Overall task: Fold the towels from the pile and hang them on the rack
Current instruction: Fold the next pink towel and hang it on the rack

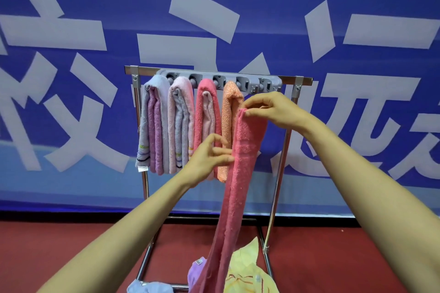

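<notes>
Both forearms are stretched forward; the right hand [269, 109] is raised and pinched on a towel [245, 150]; the left hand [209, 157] is held lower, fingers spread.

Only two bare hands and forearms of the person show. Behind the left hand [209, 157], the left forearm [133, 228] is uncovered from the wrist back to the picture's lower edge. Behind the right hand [273, 109], the right forearm [371, 173] is uncovered the same way to the right edge. The fingers are slim; the nails are too blurred to tell.
</notes>
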`<action>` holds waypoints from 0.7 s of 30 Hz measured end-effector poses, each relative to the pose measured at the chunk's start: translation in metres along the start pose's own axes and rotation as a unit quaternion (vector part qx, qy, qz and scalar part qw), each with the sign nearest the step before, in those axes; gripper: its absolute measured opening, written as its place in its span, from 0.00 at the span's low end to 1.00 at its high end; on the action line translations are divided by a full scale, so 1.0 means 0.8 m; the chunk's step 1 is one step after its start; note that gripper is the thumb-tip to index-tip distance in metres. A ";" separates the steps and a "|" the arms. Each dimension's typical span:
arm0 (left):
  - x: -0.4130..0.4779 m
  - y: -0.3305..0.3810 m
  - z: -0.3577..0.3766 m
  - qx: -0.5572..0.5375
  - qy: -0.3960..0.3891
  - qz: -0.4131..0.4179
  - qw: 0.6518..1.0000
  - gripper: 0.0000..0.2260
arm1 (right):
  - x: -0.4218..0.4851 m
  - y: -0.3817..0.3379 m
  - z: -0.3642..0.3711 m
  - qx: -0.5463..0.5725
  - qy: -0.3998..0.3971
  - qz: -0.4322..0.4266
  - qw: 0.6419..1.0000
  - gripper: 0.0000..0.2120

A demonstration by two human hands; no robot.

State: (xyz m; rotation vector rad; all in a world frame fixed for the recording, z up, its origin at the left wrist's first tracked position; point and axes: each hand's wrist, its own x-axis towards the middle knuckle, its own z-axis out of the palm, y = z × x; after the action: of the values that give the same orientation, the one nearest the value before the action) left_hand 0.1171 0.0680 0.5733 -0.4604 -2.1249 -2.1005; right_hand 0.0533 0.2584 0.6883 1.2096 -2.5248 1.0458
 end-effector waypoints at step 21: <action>0.004 -0.076 -0.010 0.129 0.132 0.028 0.982 0.14 | 0.008 -0.015 -0.005 -0.038 0.011 -0.015 0.999 0.04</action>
State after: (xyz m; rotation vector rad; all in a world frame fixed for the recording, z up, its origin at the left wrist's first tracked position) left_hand 0.0955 0.0611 0.5165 -0.1960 -2.1538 -1.7129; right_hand 0.0575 0.2516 0.7004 1.2045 -2.4970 0.9426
